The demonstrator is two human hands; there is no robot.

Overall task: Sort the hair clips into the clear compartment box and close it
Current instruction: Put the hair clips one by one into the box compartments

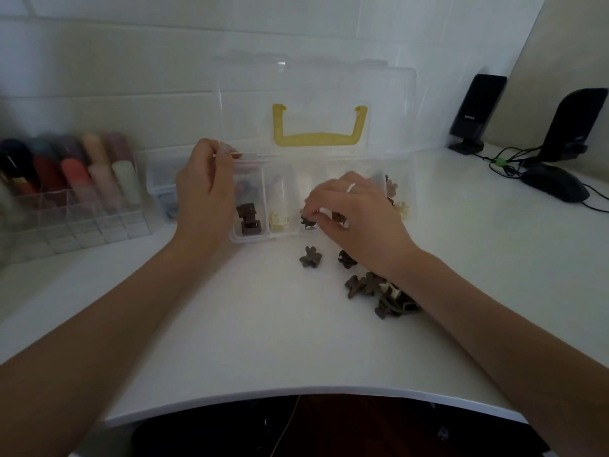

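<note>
The clear compartment box (pixel 252 238) stands open on the white table, its lid (pixel 316 90) with a yellow handle (pixel 318 138) upright behind it. Brown clips (pixel 247 219) fill the left compartment and a cream clip (pixel 279 221) lies in the one beside it. My left hand (pixel 206 189) pinches the box's back left edge. My right hand (pixel 354 209) hovers over the middle compartment, fingertips closed on a small dark flower clip (pixel 308 223). A loose flower clip (pixel 310 257) and a pile of brown clips (pixel 382 295) lie in front of the box.
A clear organiser with coloured tubes (pixel 75 179) stands at the left. Two black speakers (pixel 478 110) and a black mouse (pixel 553 183) with cables sit at the back right. The table's front edge (pixel 296 394) curves near me.
</note>
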